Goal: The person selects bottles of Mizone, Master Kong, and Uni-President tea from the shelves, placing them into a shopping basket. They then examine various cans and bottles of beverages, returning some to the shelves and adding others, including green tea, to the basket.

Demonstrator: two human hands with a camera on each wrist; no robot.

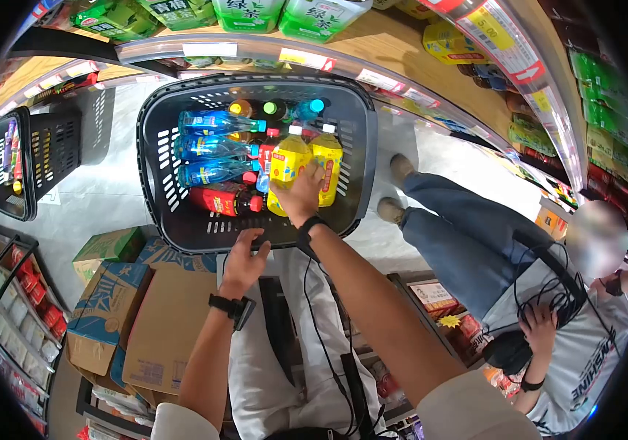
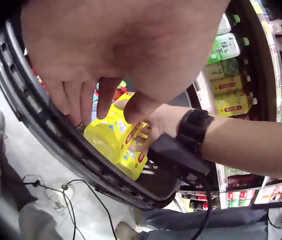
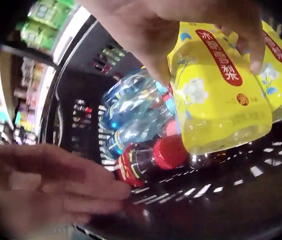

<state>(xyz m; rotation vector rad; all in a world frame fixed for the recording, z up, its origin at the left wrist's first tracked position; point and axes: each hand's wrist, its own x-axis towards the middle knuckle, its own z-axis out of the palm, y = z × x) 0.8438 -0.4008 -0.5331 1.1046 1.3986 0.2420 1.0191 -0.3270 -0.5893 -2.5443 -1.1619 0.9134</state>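
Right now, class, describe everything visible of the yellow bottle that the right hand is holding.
The yellow bottle is clear plastic with yellow drink, a yellow flowered label bearing a red strip, and a white cap. It lies in the black basket beside a twin bottle. The right hand grips its lower end.

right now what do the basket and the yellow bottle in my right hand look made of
basket: likely hard black plastic, matte, with moulded slots in its walls. yellow bottle: probably thin clear plastic, glossy, printed label; light glints off its see-through base.
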